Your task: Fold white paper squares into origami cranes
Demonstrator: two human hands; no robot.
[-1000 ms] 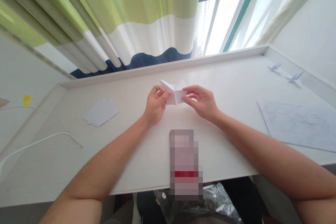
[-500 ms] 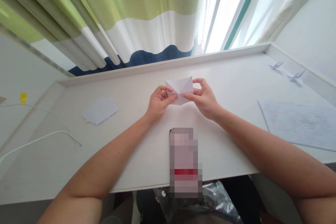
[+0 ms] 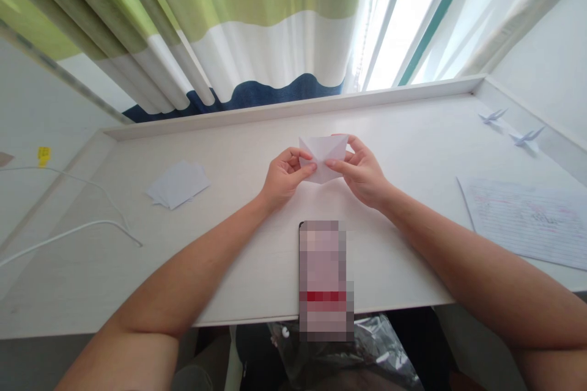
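A small sheet of white paper (image 3: 323, 148), creased along lines that meet near its middle, is held up between both hands above the desk. My left hand (image 3: 285, 178) pinches its left side, with the thumb lying on the near face. On the right side my right hand (image 3: 364, 170) grips it, thumb in front and fingers partly hidden behind the sheet. Both thumbs press close to the centre of the creases.
A stack of white paper pieces (image 3: 178, 184) lies at the left. Two folded paper cranes (image 3: 527, 136) stand at the far right, beyond a lined written sheet (image 3: 527, 217). A blurred phone (image 3: 323, 269) lies at the near edge; a white cable (image 3: 68, 235) crosses the left side.
The view has shifted slightly, so most things sit a little further right. My right fingers have moved in behind the paper's upper right corner. Both hands still hold the paper.
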